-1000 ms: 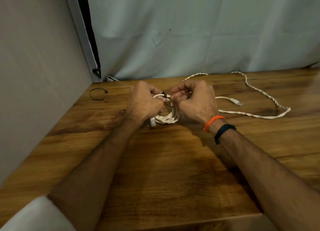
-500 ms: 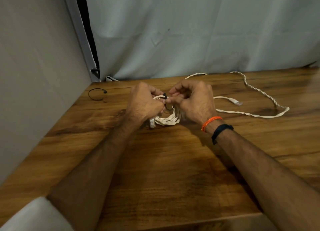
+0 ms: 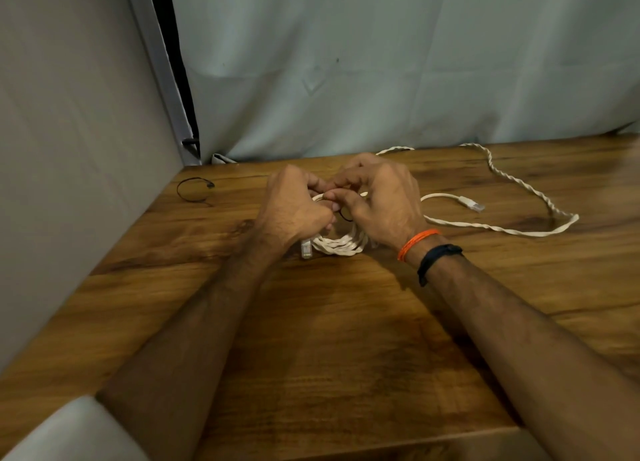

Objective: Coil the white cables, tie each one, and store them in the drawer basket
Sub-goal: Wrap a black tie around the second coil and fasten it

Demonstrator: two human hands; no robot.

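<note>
Coiled white cable [image 3: 341, 244] mid-tabletop [image 3: 346, 339] | left hand [image 3: 294, 211] fingers curled gripping coil | right hand [image 3: 377, 204] pinching black tie [image 3: 345, 216] | light, springy, likely unwinds; best held across bundled loops | second cable [image 3: 519, 230] loose, right.

A wooden table [image 3: 346, 339] is backed by a pale grey curtain [image 3: 381, 62], with a beige wall panel [image 3: 62, 149] set along its left edge.
</note>
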